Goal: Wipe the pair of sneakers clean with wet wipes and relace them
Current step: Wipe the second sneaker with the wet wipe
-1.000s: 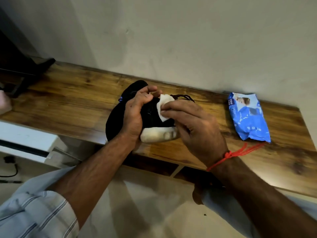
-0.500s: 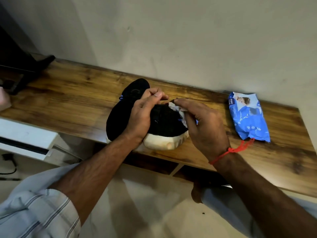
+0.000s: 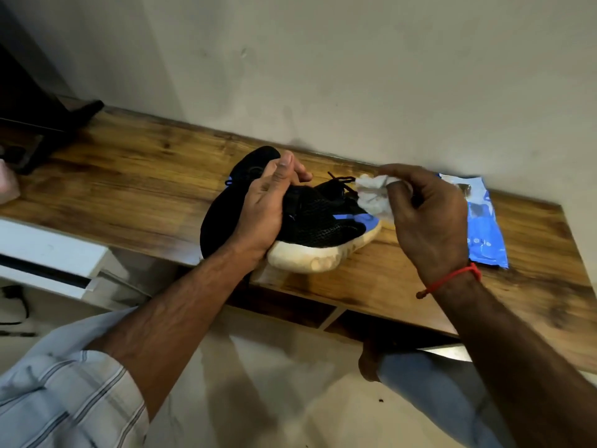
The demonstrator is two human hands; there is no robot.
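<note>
Left hand (image 3: 263, 208) clamps the soft, light sneaker (image 3: 310, 221) at its collar on the table (image 3: 129, 176), right hand (image 3: 426, 221) pinching a limp crumpled wipe (image 3: 371, 195).

A black mesh sneaker (image 3: 318, 221) with a blue stripe and a dirty white sole lies on its side at the table's front edge, lace loose. A second black sneaker (image 3: 226, 208) lies behind it. A crumpled white wet wipe (image 3: 373, 197) hangs above the first sneaker's end. A blue wet wipes pack (image 3: 484, 227) lies flat to the right.
</note>
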